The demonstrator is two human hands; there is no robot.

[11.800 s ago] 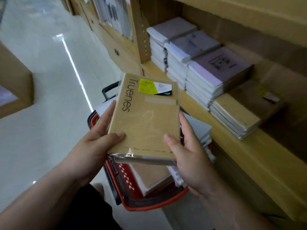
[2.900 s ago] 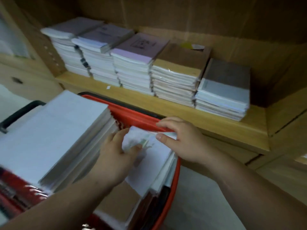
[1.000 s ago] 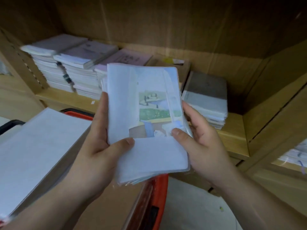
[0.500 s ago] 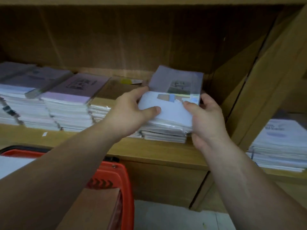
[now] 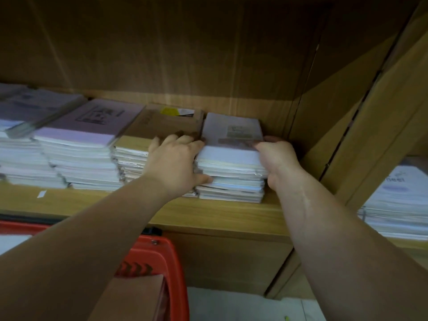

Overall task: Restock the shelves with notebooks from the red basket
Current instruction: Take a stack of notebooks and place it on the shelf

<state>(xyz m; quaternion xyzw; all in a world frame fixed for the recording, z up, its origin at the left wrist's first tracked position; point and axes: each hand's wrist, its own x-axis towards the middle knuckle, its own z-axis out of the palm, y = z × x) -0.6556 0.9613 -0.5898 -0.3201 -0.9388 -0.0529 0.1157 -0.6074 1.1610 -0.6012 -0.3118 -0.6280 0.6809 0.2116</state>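
Head view: two bare forearms reach up to a wooden shelf [image 5: 220, 216]. Both hands clasp the white stack [image 5: 231, 167] of notebooks, which sits on the shelf at the right end of a row, close to the side wall. The left hand [image 5: 176, 163] holds its left side, thumb pressed on the front edges, fingers curled over the top into the gap beside the brown stack [image 5: 162, 126]. The right hand [image 5: 278, 156] grips the right side, fingers curled over the top notebook [image 5: 234, 130], a pale cover with a small picture. Left of the brown stack is a lilac stack [image 5: 92, 128]. Below the shelf, the red basket [image 5: 159, 258] holds a brown notebook [image 5: 134, 297]. More notebooks [image 5: 398, 205] fill the next compartment right.
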